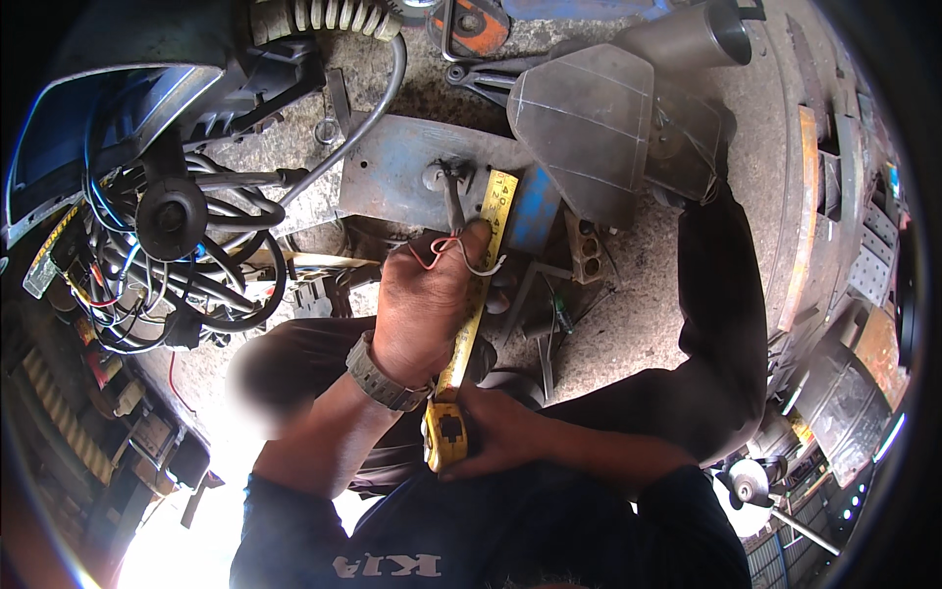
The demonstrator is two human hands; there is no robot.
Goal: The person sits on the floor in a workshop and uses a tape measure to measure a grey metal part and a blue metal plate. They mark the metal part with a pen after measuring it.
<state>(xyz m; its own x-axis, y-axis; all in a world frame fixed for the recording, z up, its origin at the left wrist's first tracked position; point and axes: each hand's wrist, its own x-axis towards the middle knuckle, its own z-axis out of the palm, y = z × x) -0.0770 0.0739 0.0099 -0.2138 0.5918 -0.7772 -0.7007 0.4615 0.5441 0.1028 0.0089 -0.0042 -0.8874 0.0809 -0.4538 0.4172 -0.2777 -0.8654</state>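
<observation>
My left hand, with a watch on the wrist, is closed around a short grey cable with thin red and white wires at its end. The cable's far end meets a round metal piece above a steel plate. My left fingers also touch the yellow blade of a tape measure, stretched out beside the cable. Close to my body, my right hand grips the yellow tape measure case. The left fingertips are partly hidden.
A tangle of black cables lies at the left, beside a dark machine housing. At the upper right stands a dark angular metal guard. A blue-painted metal piece and metal scraps lie near the tape on the concrete floor.
</observation>
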